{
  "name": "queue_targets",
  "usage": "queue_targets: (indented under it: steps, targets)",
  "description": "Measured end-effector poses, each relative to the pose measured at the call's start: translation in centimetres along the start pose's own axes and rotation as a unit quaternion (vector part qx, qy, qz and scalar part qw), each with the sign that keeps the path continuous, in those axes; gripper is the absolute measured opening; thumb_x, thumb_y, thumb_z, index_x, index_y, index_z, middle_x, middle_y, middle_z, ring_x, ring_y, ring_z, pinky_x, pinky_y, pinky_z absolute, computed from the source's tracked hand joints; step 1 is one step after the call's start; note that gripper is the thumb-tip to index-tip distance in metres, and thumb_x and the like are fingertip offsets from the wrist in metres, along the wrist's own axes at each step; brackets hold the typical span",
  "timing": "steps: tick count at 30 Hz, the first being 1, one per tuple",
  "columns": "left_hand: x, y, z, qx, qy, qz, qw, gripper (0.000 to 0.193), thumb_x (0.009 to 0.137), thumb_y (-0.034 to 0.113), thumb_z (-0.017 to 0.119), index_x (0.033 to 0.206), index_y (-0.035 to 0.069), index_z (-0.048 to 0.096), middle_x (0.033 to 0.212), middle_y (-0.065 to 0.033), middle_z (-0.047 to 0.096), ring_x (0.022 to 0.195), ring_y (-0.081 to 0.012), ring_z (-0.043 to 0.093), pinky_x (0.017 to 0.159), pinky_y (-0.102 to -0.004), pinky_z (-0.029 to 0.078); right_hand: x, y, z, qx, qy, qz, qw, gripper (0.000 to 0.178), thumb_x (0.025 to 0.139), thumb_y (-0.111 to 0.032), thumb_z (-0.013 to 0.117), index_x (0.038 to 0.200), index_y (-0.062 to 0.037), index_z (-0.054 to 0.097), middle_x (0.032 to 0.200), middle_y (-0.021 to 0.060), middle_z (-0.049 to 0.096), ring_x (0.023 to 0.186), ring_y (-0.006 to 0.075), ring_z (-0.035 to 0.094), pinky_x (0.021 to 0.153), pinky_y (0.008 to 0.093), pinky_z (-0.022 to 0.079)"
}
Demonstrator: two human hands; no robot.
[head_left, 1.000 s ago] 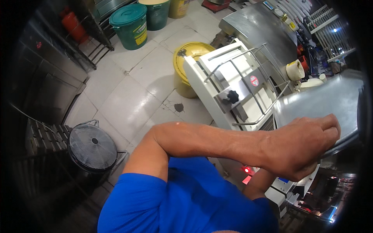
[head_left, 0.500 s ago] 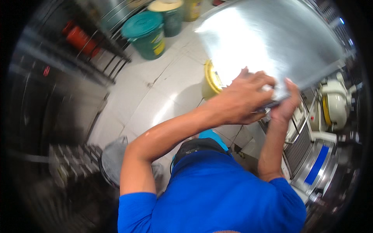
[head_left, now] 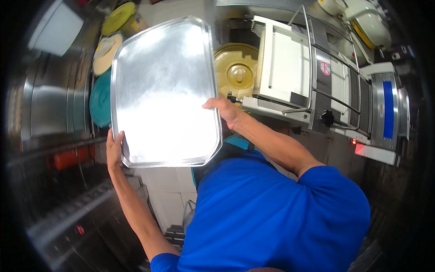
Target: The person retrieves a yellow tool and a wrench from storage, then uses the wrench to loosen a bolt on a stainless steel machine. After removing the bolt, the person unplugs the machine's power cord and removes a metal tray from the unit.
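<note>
A shiny metal baking tray with raised edges and cut corners is held up in front of me, its bright inner face toward me. My left hand grips its near left corner, with the thumb over the rim and the other fingers mostly hidden behind. At the right edge my right hand holds it, thumb on the inner face and fingers wrapped round the back. Nothing lies on the tray that I can see.
Right of the tray stands a white machine with a metal guard frame. A yellow-brown lidded bin sits beside it. Teal and yellow lids show beyond the tray's left side. A red cylinder lies low at the left.
The tray has swung from the upper right to the left and now faces me. My hands, close together before, are spread to its two sides. My body has turned toward the white machine.
</note>
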State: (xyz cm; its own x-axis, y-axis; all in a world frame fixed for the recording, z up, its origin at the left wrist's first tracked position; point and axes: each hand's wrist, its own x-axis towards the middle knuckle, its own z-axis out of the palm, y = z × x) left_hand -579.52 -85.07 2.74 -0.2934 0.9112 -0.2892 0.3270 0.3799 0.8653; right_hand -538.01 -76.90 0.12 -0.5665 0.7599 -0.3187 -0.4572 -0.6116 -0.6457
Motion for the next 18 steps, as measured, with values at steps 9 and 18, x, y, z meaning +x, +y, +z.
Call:
queue_targets:
  steps: [9, 18]
  targets:
    - [19.2, -12.7, 3.8, -0.136, -0.072, -0.001, 0.988, 0.048, 0.1, 0.01, 0.056, 0.144, -0.004, 0.045, 0.131, -0.0131, 0.059, 0.114, -0.0205, 0.057, 0.1, -0.0314, 0.044, 12.5, 8.1, -5.7, -0.329, 0.351, 0.024, 0.876, 0.079, 0.085, -0.026, 0.07, 0.145, 0.0091, 0.033, 0.142, 0.0277, 0.048, 0.132, 0.0363, 0.047, 0.112, 0.0393, 0.037]
    - [29.4, -14.2, 20.5, -0.077, -0.166, 0.056, 0.981, 0.044, 0.098, 0.008, 0.054, 0.14, -0.005, 0.049, 0.128, -0.0154, 0.063, 0.114, -0.022, 0.059, 0.1, -0.0319, 0.044, 10.9, 15.4, -6.7, -0.628, 0.437, 0.045, 0.642, 0.083, 0.086, -0.031, 0.071, 0.149, 0.0056, 0.031, 0.142, 0.0313, 0.047, 0.133, 0.0419, 0.047, 0.113, 0.0466, 0.035]
